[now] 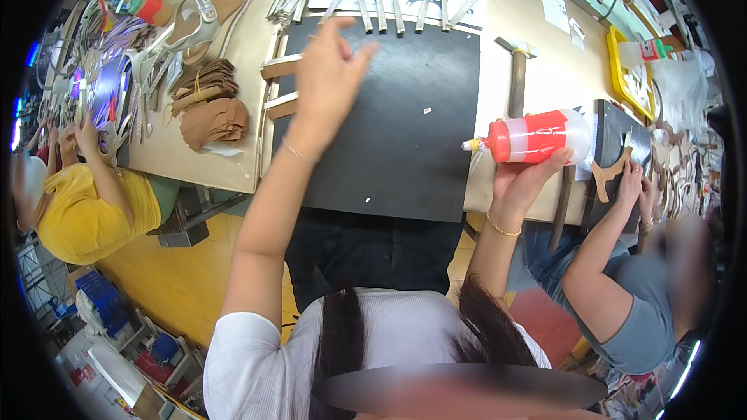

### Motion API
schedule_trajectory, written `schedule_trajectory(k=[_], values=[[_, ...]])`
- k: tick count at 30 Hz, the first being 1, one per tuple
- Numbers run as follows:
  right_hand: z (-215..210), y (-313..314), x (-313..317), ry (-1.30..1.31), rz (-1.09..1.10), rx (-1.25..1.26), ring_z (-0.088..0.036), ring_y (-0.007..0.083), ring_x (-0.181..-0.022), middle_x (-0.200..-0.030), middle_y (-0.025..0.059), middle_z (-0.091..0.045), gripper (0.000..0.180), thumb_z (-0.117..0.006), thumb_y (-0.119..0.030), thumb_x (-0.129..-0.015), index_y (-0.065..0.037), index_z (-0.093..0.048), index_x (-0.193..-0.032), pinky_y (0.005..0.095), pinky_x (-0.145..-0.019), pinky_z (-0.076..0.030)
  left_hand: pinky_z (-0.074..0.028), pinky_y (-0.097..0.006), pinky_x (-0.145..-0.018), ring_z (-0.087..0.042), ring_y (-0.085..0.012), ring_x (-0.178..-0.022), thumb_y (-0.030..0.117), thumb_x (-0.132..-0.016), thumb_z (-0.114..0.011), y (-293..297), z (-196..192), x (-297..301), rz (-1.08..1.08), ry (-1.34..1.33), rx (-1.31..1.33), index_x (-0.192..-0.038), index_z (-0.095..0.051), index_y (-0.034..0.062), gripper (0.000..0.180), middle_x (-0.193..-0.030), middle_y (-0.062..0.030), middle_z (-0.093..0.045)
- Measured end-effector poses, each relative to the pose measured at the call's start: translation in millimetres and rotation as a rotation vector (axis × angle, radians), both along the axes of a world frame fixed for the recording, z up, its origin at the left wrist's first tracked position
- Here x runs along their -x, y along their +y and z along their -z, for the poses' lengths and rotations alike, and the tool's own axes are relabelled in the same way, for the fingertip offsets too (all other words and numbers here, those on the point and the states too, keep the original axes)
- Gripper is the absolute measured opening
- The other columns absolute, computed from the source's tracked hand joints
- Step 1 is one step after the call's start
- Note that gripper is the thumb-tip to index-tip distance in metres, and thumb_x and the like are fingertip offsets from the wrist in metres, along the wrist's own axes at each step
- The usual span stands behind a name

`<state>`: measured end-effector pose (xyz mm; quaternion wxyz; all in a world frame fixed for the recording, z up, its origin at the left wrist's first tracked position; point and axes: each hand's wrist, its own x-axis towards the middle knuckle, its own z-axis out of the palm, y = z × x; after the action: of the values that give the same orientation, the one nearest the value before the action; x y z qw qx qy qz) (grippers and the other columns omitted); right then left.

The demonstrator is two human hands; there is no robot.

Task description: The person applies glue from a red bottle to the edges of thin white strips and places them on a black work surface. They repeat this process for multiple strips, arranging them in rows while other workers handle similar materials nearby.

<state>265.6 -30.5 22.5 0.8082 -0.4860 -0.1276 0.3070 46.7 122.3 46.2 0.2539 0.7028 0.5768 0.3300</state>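
Here the right hand (523,180) is clenched around the base of a squeeze bottle with a clear body, red middle and small nozzle (533,137), holding it sideways above the right edge of the black rectangular mat (405,124) on the tabletop (545,54). The bottle's long axis runs left to right, nozzle pointing left toward the mat. The left hand (328,70) is raised over the mat's upper left part, fingers spread and holding nothing. Beyond it, past the mat's far edge, lies a row of pale flat strips (405,8); the left hand is the nearer to them.
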Motion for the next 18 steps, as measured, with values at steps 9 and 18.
schedule_trajectory(k=[9,18], values=[[-24.2,-23.2,-53.1,0.047,0.249,-0.153,-0.063,0.0208,-0.100,-0.112,0.0071,-0.062,0.074,-0.057,-0.069,-0.079,-0.011,-0.050,-0.124,0.0356,-0.086,-0.054,-0.042,-0.040,-0.082,-0.053,-0.0300,-0.098,0.012,-0.074,-0.074,-122.6,24.8,-99.6,0.664,0.065,-0.078,-0.125,-0.049,0.0027,0.057,-0.101,-0.0125,-0.057],[-23.5,-45.9,-57.1,0.024,0.253,-0.105,-0.064,0.0242,-0.097,-0.111,0.0110,-0.063,0.076,-0.055,-0.071,-0.080,-0.010,-0.049,-0.126,0.0390,-0.084,-0.056,-0.040,-0.035,-0.068,-0.058,-0.0230,-0.081,0.010,-0.082,-0.055,-144.9,36.0,-143.7,0.517,0.495,-0.201,-0.122,-0.052,0.0076,0.041,-0.084,-0.0088,-0.064]])
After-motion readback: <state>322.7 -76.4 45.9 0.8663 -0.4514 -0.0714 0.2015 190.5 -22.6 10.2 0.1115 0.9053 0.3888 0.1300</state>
